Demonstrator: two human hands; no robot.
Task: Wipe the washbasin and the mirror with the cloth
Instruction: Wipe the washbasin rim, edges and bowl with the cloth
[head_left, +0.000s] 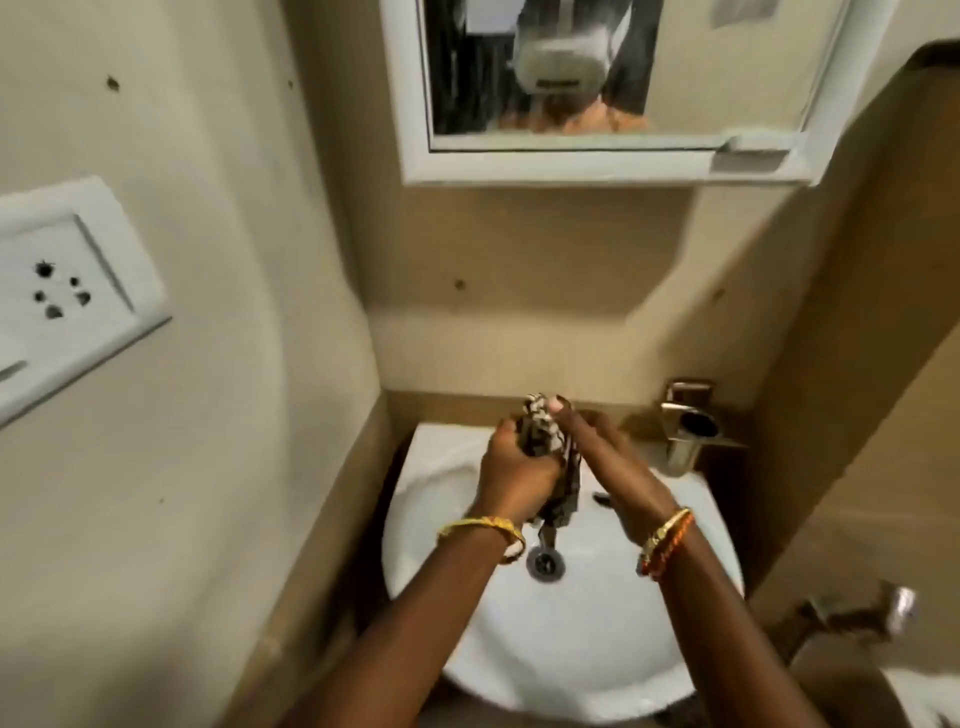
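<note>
Both my hands hold a dark-and-white patterned cloth (545, 447) bunched above the white round washbasin (587, 634). My left hand (511, 473) is clenched around the cloth's middle. My right hand (618, 467) pinches its top end, and the cloth's tail hangs down towards the drain (544, 564). The white-framed mirror (727, 67) hangs on the wall above the basin, streaked, and reflects the head camera. The tap is hidden behind my hands.
A metal tumbler holder (688, 434) is fixed at the basin's back right. A white socket plate (62, 291) sits on the left wall. Another metal tap (878, 610) juts out low on the right. Beige walls close in on both sides.
</note>
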